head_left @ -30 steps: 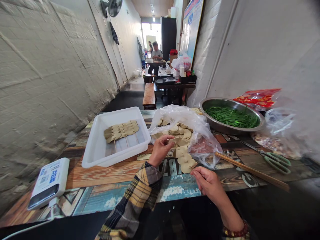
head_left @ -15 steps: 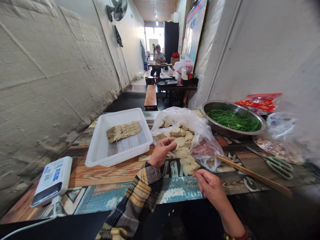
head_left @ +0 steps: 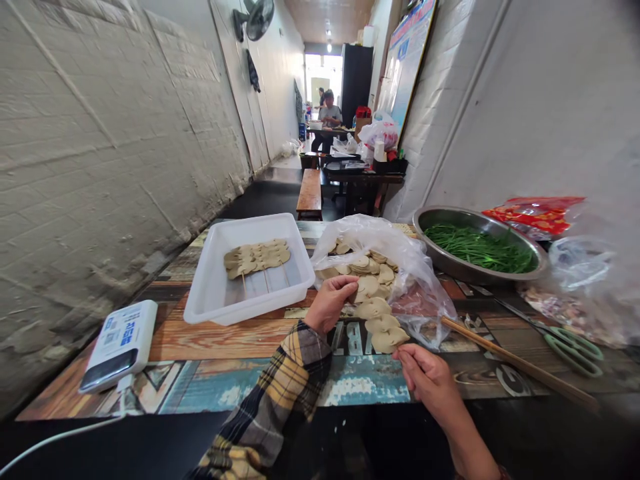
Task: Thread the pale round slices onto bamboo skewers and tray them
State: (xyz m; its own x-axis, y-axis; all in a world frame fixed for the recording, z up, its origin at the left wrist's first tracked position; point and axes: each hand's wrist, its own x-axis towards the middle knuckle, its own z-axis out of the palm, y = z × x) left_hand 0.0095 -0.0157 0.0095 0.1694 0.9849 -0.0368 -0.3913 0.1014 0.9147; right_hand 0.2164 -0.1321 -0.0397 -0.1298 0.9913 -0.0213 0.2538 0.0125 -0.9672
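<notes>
My left hand (head_left: 331, 301), in a plaid sleeve, pinches a folded beige slice at the far end of a skewer of slices (head_left: 379, 322). My right hand (head_left: 429, 377) is closed on the near end of that skewer, just below the last slice. The skewer carries several slices and hangs over the table edge, beside a clear plastic bag of loose slices (head_left: 380, 263). To the left stands a white plastic tray (head_left: 215, 293) holding finished skewers (head_left: 257, 258).
A steel bowl of green stems (head_left: 477, 245) stands at the right, with a red packet (head_left: 537, 215) and plastic bags behind it. Bamboo sticks (head_left: 520, 365) and green-handled scissors (head_left: 570, 343) lie near the right edge. A power bank (head_left: 120, 343) with cable lies left. People sit far down the room.
The camera view has shifted so everything sits further right and lower. Both hands keep hold of the skewer, and the left hand has pressed another slice onto it.
</notes>
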